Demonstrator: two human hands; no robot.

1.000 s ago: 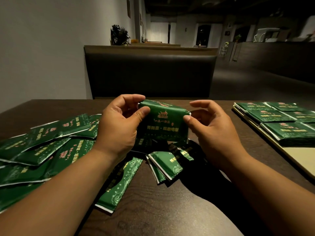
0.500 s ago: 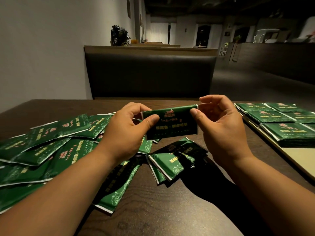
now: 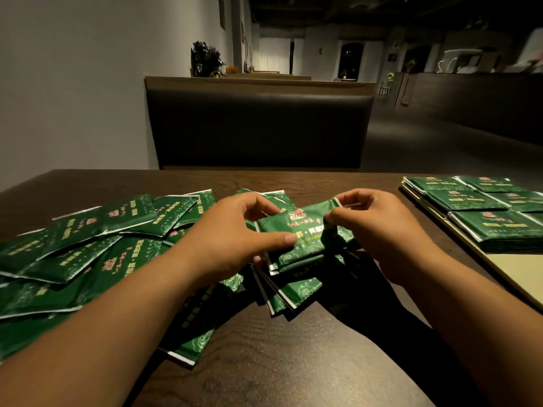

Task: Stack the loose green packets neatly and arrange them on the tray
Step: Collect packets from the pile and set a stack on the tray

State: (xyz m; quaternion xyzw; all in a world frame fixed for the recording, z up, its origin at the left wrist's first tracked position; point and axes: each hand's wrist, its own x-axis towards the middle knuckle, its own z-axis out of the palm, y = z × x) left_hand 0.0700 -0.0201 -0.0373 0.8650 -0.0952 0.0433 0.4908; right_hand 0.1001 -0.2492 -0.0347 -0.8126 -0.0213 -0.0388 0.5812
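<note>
Both hands pinch one small green packet stack (image 3: 305, 230) at frame centre.
Left hand (image 3: 235, 239) grips its left end and right hand (image 3: 379, 230) its right end, above a few fanned packets (image 3: 289, 292) on the dark table (image 3: 293, 362). A dozen-plus loose packets (image 3: 88, 251) overlap at left, exact count unclear. The tray (image 3: 517, 271) at the right edge holds five visible stacks (image 3: 499, 230), cropped by the frame. Bare table lower centre.

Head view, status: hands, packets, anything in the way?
Left hand, right hand both pinch a small packet stack. Loose packets spread left. Tray right, partly filled; bare table between.
</note>
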